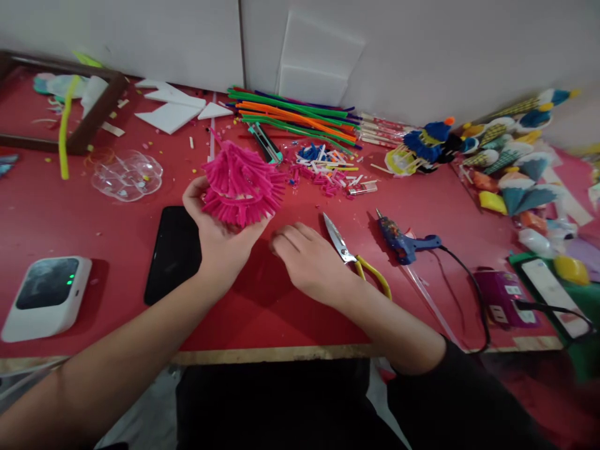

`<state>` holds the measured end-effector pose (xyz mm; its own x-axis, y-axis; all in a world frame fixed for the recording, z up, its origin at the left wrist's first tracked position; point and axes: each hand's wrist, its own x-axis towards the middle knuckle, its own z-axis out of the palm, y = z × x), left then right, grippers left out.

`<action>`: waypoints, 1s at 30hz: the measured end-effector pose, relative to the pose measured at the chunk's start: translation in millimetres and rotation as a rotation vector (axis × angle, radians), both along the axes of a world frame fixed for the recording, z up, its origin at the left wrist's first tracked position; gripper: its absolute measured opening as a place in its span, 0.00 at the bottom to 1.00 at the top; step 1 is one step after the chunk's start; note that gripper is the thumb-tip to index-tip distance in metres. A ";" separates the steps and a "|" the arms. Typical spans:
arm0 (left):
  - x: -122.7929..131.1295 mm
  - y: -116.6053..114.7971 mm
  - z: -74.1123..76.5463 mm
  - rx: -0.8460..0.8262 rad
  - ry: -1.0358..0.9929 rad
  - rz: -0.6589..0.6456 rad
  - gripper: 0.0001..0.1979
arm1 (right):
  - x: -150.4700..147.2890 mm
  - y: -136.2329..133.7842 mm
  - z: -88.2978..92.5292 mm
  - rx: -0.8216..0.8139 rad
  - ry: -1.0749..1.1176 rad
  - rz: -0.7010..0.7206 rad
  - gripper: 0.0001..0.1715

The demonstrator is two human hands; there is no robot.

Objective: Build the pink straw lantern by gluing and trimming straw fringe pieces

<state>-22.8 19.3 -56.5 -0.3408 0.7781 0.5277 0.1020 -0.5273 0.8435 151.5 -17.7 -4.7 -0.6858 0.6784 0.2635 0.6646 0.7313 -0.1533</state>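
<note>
My left hand [216, 232] is raised palm-up over the red table [117, 237] and holds a pink fuzzy pipe-cleaner craft [242, 183], fingers curled under it. My right hand [310, 257] rests on the table just right of it, fingers bent down against the surface; whether they pinch anything small I cannot make out. Scissors with yellow handles [357, 257] lie right beside my right hand. A blue hot glue gun [404, 240] lies further right, its black cord running off to the right.
A black phone [173, 253] lies under my left wrist. A white device [45, 297] sits at the front left. Coloured pipe cleaners [295, 117], cut bits [323, 165], a clear tray [126, 175], foam pieces and finished crafts [506, 162] fill the back.
</note>
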 end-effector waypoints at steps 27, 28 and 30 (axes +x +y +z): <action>4.7 -4.9 -7.7 0.200 0.277 -0.084 0.56 | 14.7 -18.5 35.7 0.530 0.564 -0.139 0.09; 5.4 -5.3 -7.1 0.198 0.290 -0.085 0.56 | 13.7 -17.9 35.3 0.555 0.562 -0.145 0.08; 6.5 -6.1 -6.0 0.219 0.339 -0.081 0.55 | 11.8 -16.2 33.7 0.596 0.562 -0.166 0.08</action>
<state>-16.3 13.2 -62.5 -0.0617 0.6517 0.7560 0.3058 -0.7086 0.6359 163.3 -33.8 29.0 -0.2486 0.3982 0.8830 0.7111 0.6940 -0.1127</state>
